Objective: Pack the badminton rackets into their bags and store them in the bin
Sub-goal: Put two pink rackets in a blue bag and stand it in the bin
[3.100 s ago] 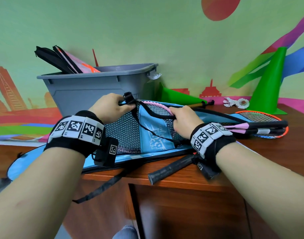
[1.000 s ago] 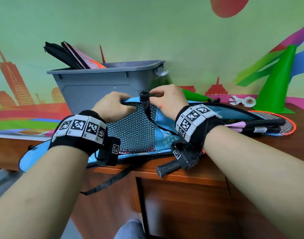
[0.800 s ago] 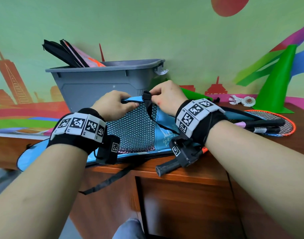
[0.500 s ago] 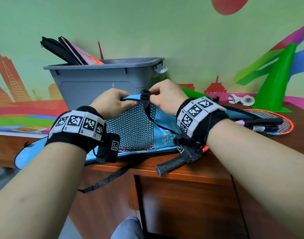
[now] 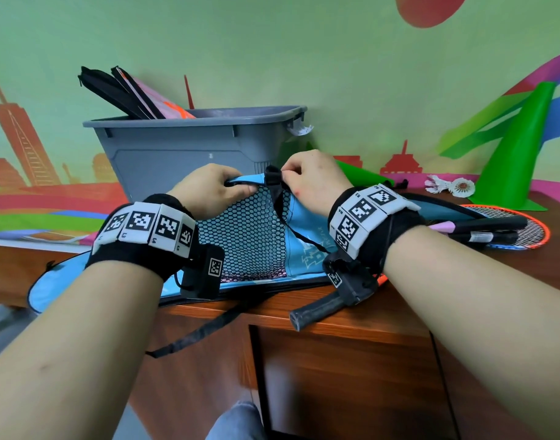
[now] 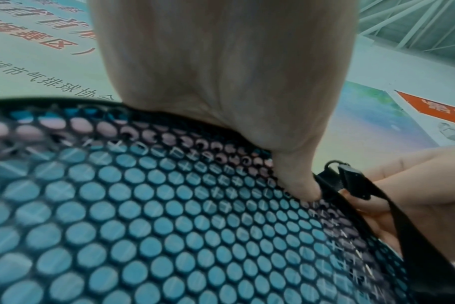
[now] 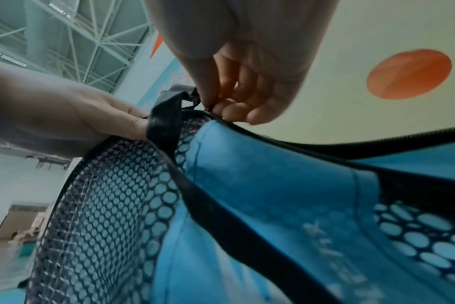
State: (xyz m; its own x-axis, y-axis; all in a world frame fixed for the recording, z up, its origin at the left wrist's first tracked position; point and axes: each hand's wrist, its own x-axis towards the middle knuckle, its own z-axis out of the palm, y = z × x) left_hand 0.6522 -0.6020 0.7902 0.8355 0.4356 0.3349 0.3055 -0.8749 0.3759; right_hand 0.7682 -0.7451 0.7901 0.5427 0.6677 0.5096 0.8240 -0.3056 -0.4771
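A blue racket bag [image 5: 299, 246] with a black mesh panel [image 5: 247, 239] stands on its edge on the wooden table, in front of the grey bin [image 5: 189, 144]. A pink-framed racket shows through the mesh [image 6: 169, 142]. My left hand [image 5: 209, 188] grips the bag's top edge beside the black strap [image 5: 274, 182]. My right hand [image 5: 307, 179] pinches the zipper pull [image 7: 208, 108] at the top edge, right of the strap. A black racket handle [image 5: 320, 309] sticks out over the table's front edge under my right wrist.
Bagged rackets [image 5: 129, 93] lean out of the bin's left side. An orange-framed racket [image 5: 507, 230] and dark racket handles lie on the table to the right. Behind them stand a green cone [image 5: 520, 160] and shuttlecocks [image 5: 453, 185]. A second green cone [image 5: 361, 177] lies behind my right hand.
My right hand left the racket head in the bag's opening and came up left to the strap at the top edge; the opening there now looks closed. Left hand keeps its grip.
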